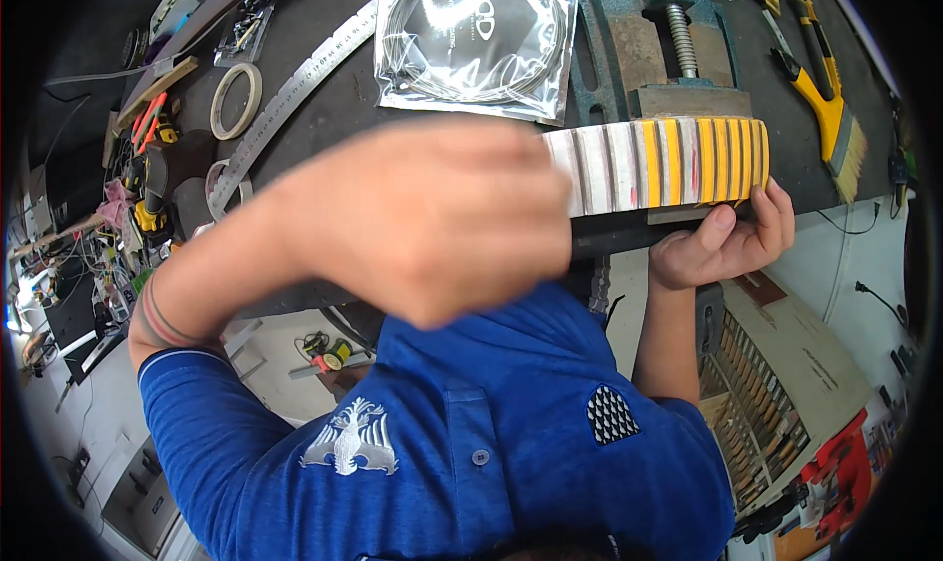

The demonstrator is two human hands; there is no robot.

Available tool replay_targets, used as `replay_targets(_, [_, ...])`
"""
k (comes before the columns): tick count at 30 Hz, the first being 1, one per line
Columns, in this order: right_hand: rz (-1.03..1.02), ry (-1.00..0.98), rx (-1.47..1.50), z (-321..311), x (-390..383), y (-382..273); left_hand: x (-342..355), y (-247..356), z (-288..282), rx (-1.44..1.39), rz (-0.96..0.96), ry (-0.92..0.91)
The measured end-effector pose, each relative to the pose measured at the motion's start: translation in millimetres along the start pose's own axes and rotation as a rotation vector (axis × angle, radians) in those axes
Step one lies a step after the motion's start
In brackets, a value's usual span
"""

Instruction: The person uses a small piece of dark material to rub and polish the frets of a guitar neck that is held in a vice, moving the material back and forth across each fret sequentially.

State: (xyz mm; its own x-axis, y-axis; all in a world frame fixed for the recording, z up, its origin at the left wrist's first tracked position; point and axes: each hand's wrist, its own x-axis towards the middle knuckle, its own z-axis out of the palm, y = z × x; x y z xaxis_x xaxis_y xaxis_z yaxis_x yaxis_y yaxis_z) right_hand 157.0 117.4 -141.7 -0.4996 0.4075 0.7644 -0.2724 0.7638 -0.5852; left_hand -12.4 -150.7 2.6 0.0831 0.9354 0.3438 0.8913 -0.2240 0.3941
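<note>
Right hand (702, 252), half-curled, holds a striped block (638, 165) crosswise, yellow end (744, 158) rightward; left hand (457, 217) grip unclear.

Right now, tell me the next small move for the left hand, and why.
Probably bring the bare left hand to rest against the left end of the long, ribbed, white-and-yellow striped piece: it is motion-blurred and hides that end, so contact is unclear, while the bare right hand is at the opposite end only.
</note>
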Motion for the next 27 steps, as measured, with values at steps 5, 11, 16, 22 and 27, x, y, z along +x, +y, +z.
replay_targets(5, [0.028,0.054,0.009,7,1,-1,-2,-6,8,0.142,0.147,0.071])
replay_targets(11, [0.023,0.077,0.011,7,2,-1,1,-10,-2,0.269,0.128,0.003])
replay_targets(16, [0.026,0.064,-0.011,5,3,-3,-1,-10,-8,0.091,-0.016,-0.006])
replay_targets(22, [0.024,0.068,0.003,6,2,-2,-4,-11,12,0.123,0.138,0.121])
replay_targets(27, [0.017,0.056,0.011,7,2,-1,-2,-15,2,0.177,0.077,0.110])
